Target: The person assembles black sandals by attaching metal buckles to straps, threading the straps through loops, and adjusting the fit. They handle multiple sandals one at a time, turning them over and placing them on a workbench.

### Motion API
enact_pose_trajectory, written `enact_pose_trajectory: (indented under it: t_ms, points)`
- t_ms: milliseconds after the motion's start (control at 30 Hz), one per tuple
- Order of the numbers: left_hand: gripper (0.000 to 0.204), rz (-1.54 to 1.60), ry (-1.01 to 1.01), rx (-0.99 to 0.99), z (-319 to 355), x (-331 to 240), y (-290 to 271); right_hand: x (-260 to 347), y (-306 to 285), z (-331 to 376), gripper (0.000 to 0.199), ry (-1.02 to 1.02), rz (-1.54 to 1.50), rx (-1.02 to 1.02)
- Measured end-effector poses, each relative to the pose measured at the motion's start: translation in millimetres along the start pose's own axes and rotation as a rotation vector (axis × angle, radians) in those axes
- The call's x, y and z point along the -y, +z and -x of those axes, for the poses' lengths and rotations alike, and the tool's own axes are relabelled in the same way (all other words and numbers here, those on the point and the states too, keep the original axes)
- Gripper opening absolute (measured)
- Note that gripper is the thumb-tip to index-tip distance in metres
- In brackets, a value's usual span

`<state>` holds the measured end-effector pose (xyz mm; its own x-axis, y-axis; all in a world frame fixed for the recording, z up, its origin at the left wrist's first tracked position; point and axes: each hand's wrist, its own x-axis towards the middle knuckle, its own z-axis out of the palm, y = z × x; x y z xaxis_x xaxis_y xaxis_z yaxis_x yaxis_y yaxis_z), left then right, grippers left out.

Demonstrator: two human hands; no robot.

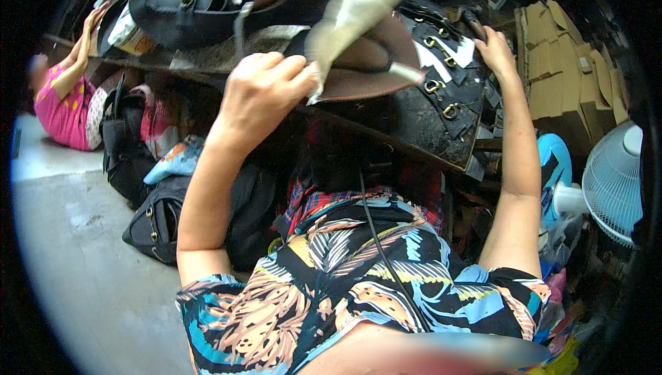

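Over the black worktop (414, 130), the left hand (265, 85) clasps a blurred cream strip (354, 15) in its fingers, the right hand (496, 51) a dark-brown handle (474, 26).

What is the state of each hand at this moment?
Left hand: closed, holding a pale strip.
Right hand: at a dark handle; open or closed cannot be told.

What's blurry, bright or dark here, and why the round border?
In the head view, the pale strip at the left hand is smeared, probably by motion; the floor at left looks bright; beneath the bench is deep shadow; the round dark border comes from the fisheye lens.
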<state>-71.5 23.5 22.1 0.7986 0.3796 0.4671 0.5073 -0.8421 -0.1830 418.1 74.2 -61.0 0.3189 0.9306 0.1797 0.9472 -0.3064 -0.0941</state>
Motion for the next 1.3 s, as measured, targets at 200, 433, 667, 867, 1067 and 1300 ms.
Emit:
enact_pose_trajectory:
  t_ms: [200, 433, 667, 867, 1067, 1300]
  points:
    - [0.018, -0.018, -0.015, -0.054, 27.4, -6.1, 34.3, -19.6, 11.1, -3.1, 0.045, 0.038, -0.061, -0.157]
    - [0.016, -0.085, 0.004, -0.157, 27.5, 3.6, -1.8, 66.4, -65.5, 64.0, 0.028, -0.243, -1.383, -0.093]
    - [0.024, -0.239, -0.158, -0.184, 49.2, 16.8, -67.1, 158.4, -84.1, 114.5, 0.034, -0.368, -0.853, 0.226]
    - [0.023, -0.175, -0.11, -0.095, 57.6, 7.1, -73.8, 174.1, -28.4, 92.5, 0.034, -0.595, -0.458, -0.032]
    - [0.008, -0.029, 0.015, -0.031, 35.9, 2.1, -28.8, 165.3, -39.2, 68.6, 0.036, -0.224, -0.857, 0.103]
    - [0.009, 0.028, 0.108, 0.07, 14.1, 8.6, -16.4, 195.5, -70.1, 116.6, 0.039, -0.71, -1.049, -0.241]
